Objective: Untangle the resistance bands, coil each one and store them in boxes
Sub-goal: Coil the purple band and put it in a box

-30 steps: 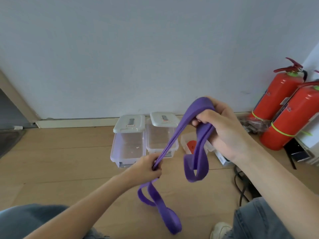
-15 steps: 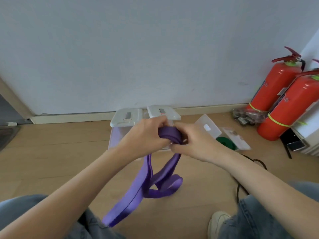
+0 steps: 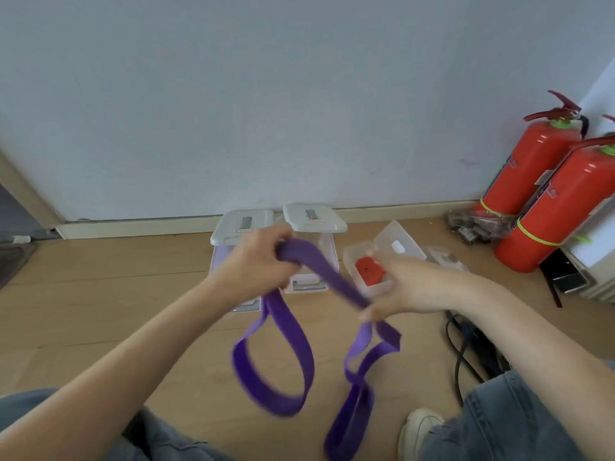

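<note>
extinguisher labels (image 3: 545, 183) — seemingly print, unreadable

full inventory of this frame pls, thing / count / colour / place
resistance band: 1, purple, held between both hands, loops hanging over the floor
lidded boxes: 2, clear with grey lids, by the wall behind the hands
open box: 1, clear, right of the lidded boxes, something red inside
fire extinguishers: 2, red, right side by the wall
cables: black, floor near the right knee
floor: wood, light brown
shoe: 1, off-white, bottom right
left hand: 1, grips the band's upper end
right hand: 1, pinches the band lower down
</note>
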Action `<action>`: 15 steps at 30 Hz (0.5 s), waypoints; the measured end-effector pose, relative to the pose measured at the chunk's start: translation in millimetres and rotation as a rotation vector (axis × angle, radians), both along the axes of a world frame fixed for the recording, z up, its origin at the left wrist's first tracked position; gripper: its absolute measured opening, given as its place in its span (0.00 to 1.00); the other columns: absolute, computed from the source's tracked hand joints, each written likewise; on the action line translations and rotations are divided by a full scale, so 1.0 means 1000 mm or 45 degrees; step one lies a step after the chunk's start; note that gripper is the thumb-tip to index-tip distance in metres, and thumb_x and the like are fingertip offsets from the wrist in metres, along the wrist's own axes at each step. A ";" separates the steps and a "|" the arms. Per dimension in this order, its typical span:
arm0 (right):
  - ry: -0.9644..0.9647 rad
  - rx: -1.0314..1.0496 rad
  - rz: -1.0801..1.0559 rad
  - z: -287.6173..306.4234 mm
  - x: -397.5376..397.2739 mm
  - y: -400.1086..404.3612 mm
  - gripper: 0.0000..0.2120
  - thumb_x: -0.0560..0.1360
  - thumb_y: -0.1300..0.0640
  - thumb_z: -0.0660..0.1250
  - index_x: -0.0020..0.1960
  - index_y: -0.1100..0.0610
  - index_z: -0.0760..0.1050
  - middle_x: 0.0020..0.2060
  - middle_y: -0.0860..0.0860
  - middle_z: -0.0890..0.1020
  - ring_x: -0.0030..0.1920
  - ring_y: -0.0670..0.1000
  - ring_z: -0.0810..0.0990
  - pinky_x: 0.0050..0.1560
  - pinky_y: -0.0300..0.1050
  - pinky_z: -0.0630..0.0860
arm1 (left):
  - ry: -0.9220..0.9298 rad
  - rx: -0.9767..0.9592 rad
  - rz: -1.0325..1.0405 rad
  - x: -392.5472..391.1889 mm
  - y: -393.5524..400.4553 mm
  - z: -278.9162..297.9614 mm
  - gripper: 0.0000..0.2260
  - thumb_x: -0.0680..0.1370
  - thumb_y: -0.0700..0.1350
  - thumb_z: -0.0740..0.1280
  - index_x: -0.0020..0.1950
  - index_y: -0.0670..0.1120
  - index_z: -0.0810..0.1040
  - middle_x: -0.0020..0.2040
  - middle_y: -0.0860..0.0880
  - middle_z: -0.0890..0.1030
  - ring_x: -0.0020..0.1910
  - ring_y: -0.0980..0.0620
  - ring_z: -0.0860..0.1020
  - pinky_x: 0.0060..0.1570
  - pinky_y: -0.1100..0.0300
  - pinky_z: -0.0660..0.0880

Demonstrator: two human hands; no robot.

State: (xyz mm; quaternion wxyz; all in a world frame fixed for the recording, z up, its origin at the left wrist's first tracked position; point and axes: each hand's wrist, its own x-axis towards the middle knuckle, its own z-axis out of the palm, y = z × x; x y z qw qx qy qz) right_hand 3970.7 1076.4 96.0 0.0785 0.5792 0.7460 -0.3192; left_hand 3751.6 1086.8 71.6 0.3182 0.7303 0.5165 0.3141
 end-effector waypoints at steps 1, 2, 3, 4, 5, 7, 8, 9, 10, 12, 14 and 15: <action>0.196 0.032 0.012 0.000 -0.011 -0.003 0.44 0.63 0.39 0.74 0.71 0.53 0.60 0.65 0.44 0.71 0.64 0.47 0.71 0.63 0.45 0.70 | 0.091 0.003 -0.069 0.011 -0.005 0.002 0.08 0.68 0.32 0.62 0.36 0.45 0.71 0.22 0.54 0.73 0.23 0.56 0.75 0.28 0.63 0.74; 0.359 0.072 0.033 -0.003 -0.022 -0.006 0.40 0.63 0.41 0.75 0.69 0.51 0.64 0.62 0.43 0.74 0.61 0.44 0.73 0.61 0.43 0.71 | 0.161 0.007 -0.103 0.021 -0.008 0.001 0.07 0.67 0.34 0.63 0.36 0.46 0.72 0.24 0.54 0.74 0.24 0.56 0.76 0.28 0.62 0.73; 0.430 0.153 0.082 -0.007 -0.031 -0.008 0.30 0.64 0.45 0.76 0.61 0.51 0.70 0.54 0.44 0.78 0.54 0.44 0.76 0.54 0.41 0.73 | 0.170 -0.001 -0.106 0.028 -0.011 0.001 0.08 0.67 0.35 0.63 0.35 0.47 0.72 0.25 0.55 0.74 0.24 0.57 0.76 0.27 0.63 0.73; 0.437 0.266 0.127 -0.008 -0.037 -0.009 0.18 0.66 0.50 0.75 0.52 0.53 0.73 0.44 0.46 0.80 0.45 0.45 0.78 0.47 0.42 0.74 | 0.145 -0.015 -0.090 0.031 -0.010 -0.001 0.08 0.67 0.35 0.63 0.34 0.49 0.71 0.24 0.55 0.74 0.23 0.58 0.75 0.25 0.64 0.72; 0.433 0.381 0.128 -0.006 -0.039 -0.008 0.10 0.68 0.56 0.73 0.44 0.55 0.73 0.37 0.49 0.79 0.39 0.48 0.77 0.42 0.45 0.73 | 0.121 -0.014 -0.067 0.032 -0.008 -0.004 0.09 0.68 0.36 0.63 0.33 0.50 0.70 0.24 0.55 0.73 0.22 0.58 0.75 0.25 0.65 0.71; 0.516 0.521 0.033 0.001 -0.033 -0.005 0.04 0.69 0.62 0.68 0.38 0.58 0.72 0.31 0.51 0.78 0.33 0.46 0.76 0.37 0.48 0.72 | 0.144 0.006 -0.059 0.025 -0.007 -0.015 0.11 0.69 0.37 0.65 0.32 0.50 0.66 0.24 0.54 0.70 0.26 0.53 0.74 0.28 0.63 0.69; 0.653 0.540 -0.073 0.007 -0.029 -0.003 0.04 0.69 0.63 0.67 0.37 0.57 0.73 0.29 0.49 0.79 0.32 0.44 0.77 0.36 0.44 0.71 | 0.173 -0.024 -0.078 0.021 -0.009 -0.024 0.12 0.70 0.37 0.65 0.33 0.50 0.65 0.26 0.54 0.69 0.28 0.51 0.72 0.29 0.63 0.66; 0.850 0.530 -0.209 0.014 -0.024 0.001 0.04 0.68 0.63 0.65 0.37 0.57 0.75 0.29 0.49 0.80 0.32 0.43 0.79 0.37 0.42 0.72 | 0.223 -0.069 -0.098 0.017 -0.012 -0.033 0.13 0.71 0.37 0.65 0.33 0.50 0.63 0.27 0.54 0.67 0.29 0.50 0.69 0.30 0.63 0.64; 1.047 0.514 -0.340 0.019 -0.019 0.006 0.03 0.69 0.64 0.64 0.38 0.58 0.76 0.30 0.51 0.82 0.35 0.46 0.81 0.40 0.44 0.72 | 0.262 -0.114 -0.108 0.013 -0.016 -0.043 0.14 0.72 0.37 0.65 0.33 0.49 0.62 0.28 0.53 0.66 0.29 0.51 0.67 0.29 0.64 0.63; 1.112 0.497 -0.449 0.022 -0.011 0.014 0.04 0.71 0.65 0.62 0.42 0.63 0.76 0.32 0.55 0.83 0.38 0.53 0.81 0.43 0.48 0.72 | 0.253 -0.163 -0.035 0.000 -0.016 -0.052 0.15 0.72 0.36 0.64 0.32 0.49 0.62 0.28 0.53 0.65 0.28 0.53 0.64 0.28 0.66 0.61; 0.684 0.382 -0.364 0.011 -0.001 0.019 0.04 0.74 0.62 0.63 0.40 0.60 0.74 0.29 0.50 0.79 0.34 0.52 0.77 0.38 0.39 0.70 | 0.215 -0.159 0.095 -0.012 -0.007 -0.043 0.14 0.72 0.35 0.63 0.31 0.48 0.63 0.27 0.52 0.66 0.27 0.54 0.66 0.27 0.67 0.62; 0.327 0.261 -0.227 0.006 0.001 0.018 0.05 0.74 0.58 0.65 0.41 0.58 0.72 0.29 0.48 0.77 0.33 0.49 0.75 0.33 0.33 0.68 | 0.154 -0.146 0.147 -0.017 -0.003 -0.035 0.13 0.72 0.35 0.62 0.31 0.47 0.64 0.27 0.52 0.67 0.26 0.54 0.70 0.28 0.66 0.64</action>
